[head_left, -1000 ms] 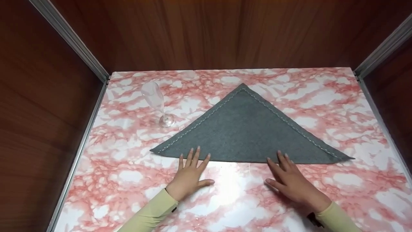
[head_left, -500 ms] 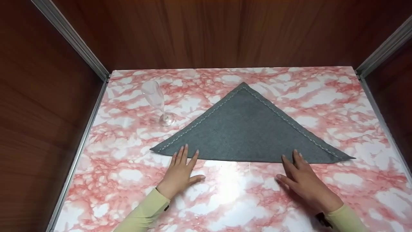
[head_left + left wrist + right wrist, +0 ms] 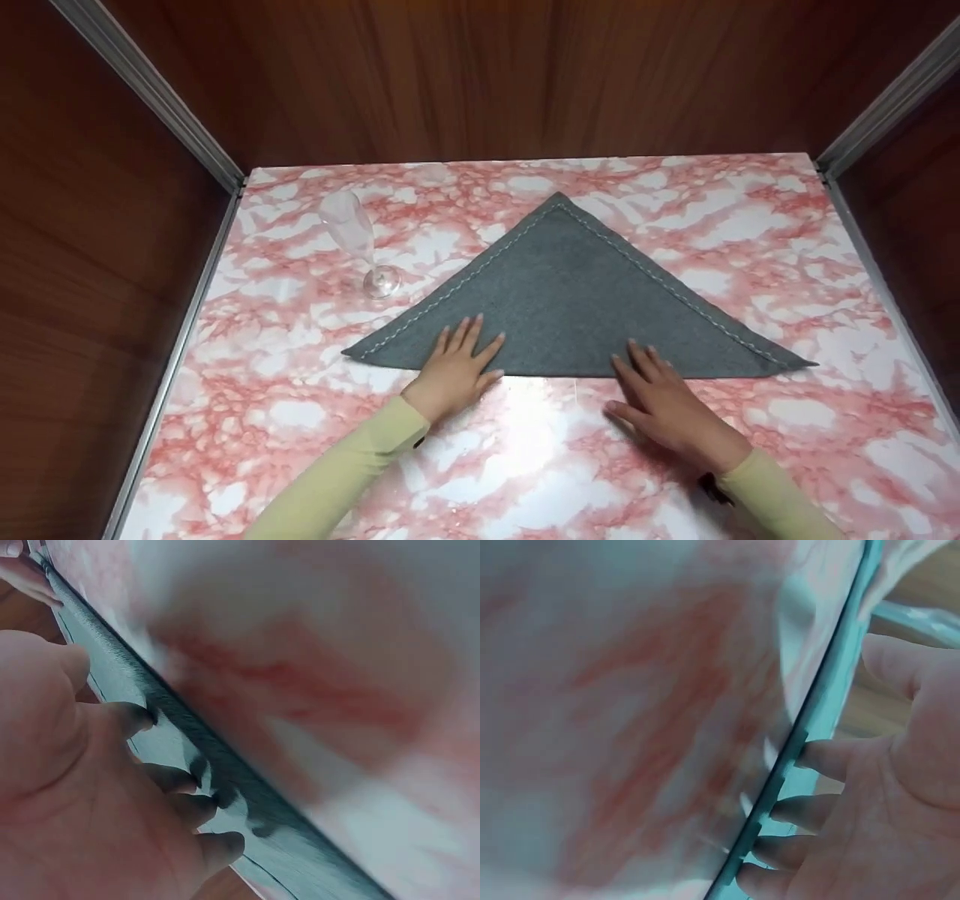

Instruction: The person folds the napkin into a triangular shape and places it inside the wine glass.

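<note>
A grey cloth (image 3: 570, 300) with white stitching lies folded into a triangle on the pink marble table (image 3: 525, 465), its point toward the far wall. My left hand (image 3: 461, 356) lies flat with straight, spread fingers on the cloth's lower left part. My right hand (image 3: 649, 379) is flat too, with its fingertips on the cloth's near edge right of the middle. The left wrist view shows the left fingers (image 3: 180, 780) pressing the cloth (image 3: 247, 802). The right wrist view shows the right fingers (image 3: 817, 757) touching the cloth's edge (image 3: 821, 716).
A clear stemmed glass (image 3: 358, 244) stands at the back left, close to the cloth's left corner. Brown wooden walls with metal rails (image 3: 187, 135) enclose the table on the left, back and right.
Both hands slid outward along the cloth's near edge, then came back toward the middle. The left hand now lies further onto the cloth. The cloth has kept its shape.
</note>
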